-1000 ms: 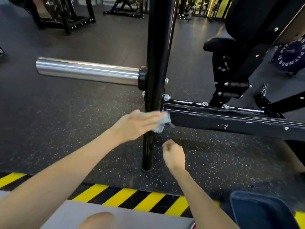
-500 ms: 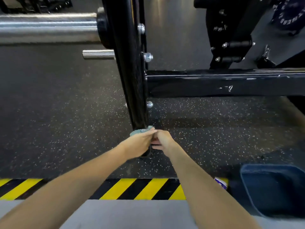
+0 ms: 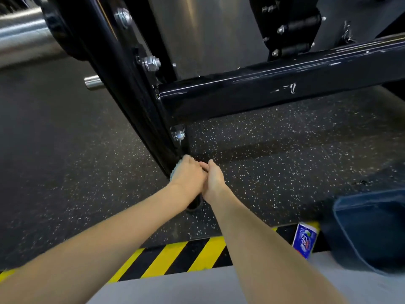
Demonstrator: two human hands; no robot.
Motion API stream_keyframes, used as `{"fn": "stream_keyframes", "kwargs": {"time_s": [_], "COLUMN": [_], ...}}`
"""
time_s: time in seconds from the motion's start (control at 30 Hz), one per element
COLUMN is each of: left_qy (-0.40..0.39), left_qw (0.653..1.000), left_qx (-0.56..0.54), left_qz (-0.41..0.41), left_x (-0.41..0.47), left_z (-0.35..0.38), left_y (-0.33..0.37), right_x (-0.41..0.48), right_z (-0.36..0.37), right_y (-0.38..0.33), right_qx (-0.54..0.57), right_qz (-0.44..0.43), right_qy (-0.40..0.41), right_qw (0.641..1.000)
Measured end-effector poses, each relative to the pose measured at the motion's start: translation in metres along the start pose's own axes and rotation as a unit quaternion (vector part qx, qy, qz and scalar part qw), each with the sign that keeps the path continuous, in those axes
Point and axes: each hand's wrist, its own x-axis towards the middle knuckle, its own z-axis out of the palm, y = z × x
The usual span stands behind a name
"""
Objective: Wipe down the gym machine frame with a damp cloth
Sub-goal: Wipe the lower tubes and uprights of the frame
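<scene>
A glossy black upright post of the gym machine frame slants down to the floor, with a black crossbar bolted to its right side. My left hand grips a pale blue cloth against the lower end of the post; only a sliver of cloth shows at the hand's left edge. My right hand has its fingers curled and touches the left hand's fingers from the right. Whether it also holds the cloth is hidden.
A chrome weight sleeve and a short steel peg stick out left of the post. Speckled black rubber floor lies around. A yellow-black hazard stripe, a blue-white packet and my denim-clad knee are near.
Both hands slid down the post from the crossbar joint to its base. My right hand came in against the left. The camera moved closer and lower.
</scene>
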Motion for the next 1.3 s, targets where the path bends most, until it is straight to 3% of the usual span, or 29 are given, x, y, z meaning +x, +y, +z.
{"fn": "stream_keyframes", "kwargs": {"time_s": [0.17, 0.33, 0.63, 0.87, 0.93, 1.0, 1.13, 1.3], "left_qy": [0.053, 0.015, -0.011, 0.075, 0.133, 0.236, 0.447, 0.525], "left_qw": [0.989, 0.989, 0.969, 0.952, 0.943, 0.925, 0.885, 0.838], "left_qx": [0.119, 0.138, 0.234, 0.178, 0.181, 0.217, 0.106, -0.058], "left_qz": [-0.064, -0.048, 0.075, 0.239, 0.246, 0.202, 0.074, -0.135], "left_x": [-0.001, 0.031, 0.054, 0.035, 0.019, 0.004, -0.012, 0.012], "left_z": [0.001, 0.028, 0.1, 0.129, 0.13, 0.133, 0.15, 0.154], "left_y": [-0.011, 0.033, 0.114, 0.101, 0.084, 0.061, 0.003, 0.035], "right_x": [0.002, 0.007, 0.006, -0.002, -0.004, -0.006, 0.002, 0.017], "right_z": [-0.015, -0.042, -0.044, -0.027, -0.018, -0.011, -0.011, -0.007], "right_y": [-0.021, -0.038, -0.033, -0.023, -0.021, -0.018, -0.017, -0.016], "right_qx": [-0.044, -0.18, -0.286, -0.319, -0.32, -0.345, -0.363, -0.255], "right_qz": [-0.002, -0.005, -0.018, -0.015, -0.022, -0.028, -0.049, -0.032], "right_qy": [-0.009, 0.032, 0.046, 0.037, 0.022, 0.017, 0.022, 0.011], "right_qw": [0.999, 0.983, 0.957, 0.947, 0.947, 0.938, 0.93, 0.966]}}
